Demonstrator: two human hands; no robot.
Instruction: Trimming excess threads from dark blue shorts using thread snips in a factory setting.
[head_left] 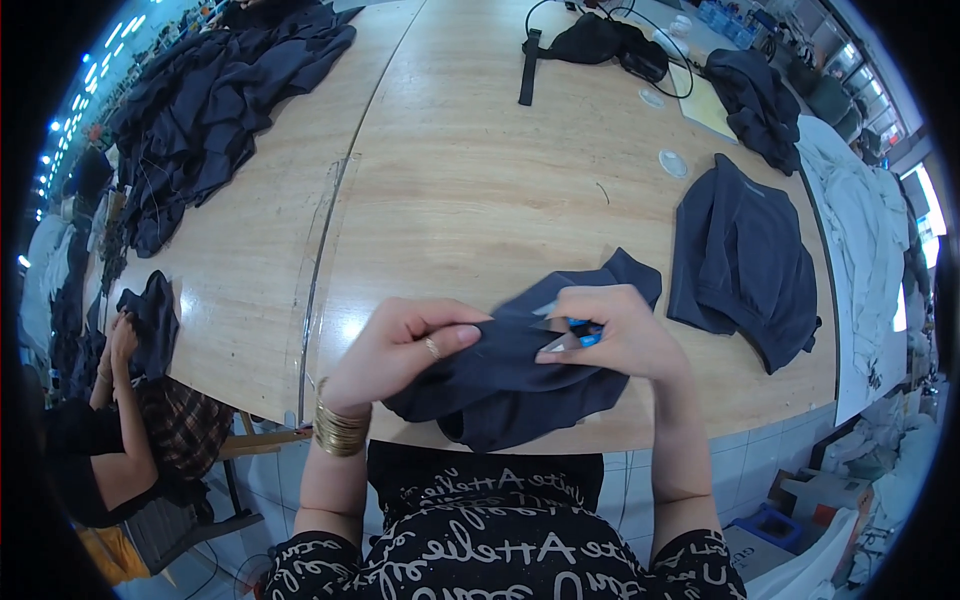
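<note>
A dark grey-blue garment [520, 400] lies bunched at the table's near edge, partly lifted. My left hand [392, 345] is closed, pinching a fold of this cloth between thumb and fingers. Small thread snips [588, 333] with blue on them sit in my right hand [628, 328], which is closed round them. Their pointed blades face left, toward the cloth edge by my left fingertips. Slight blur keeps me from telling whether the blades touch the fabric.
A similar dark garment [745, 265] lies flat at the right. Dark cloth is heaped at the far left [215, 90] and far right [755, 105]. A black bag [590, 40] with a cable rests at the back. Another person's hands [122, 338] hold dark cloth at left.
</note>
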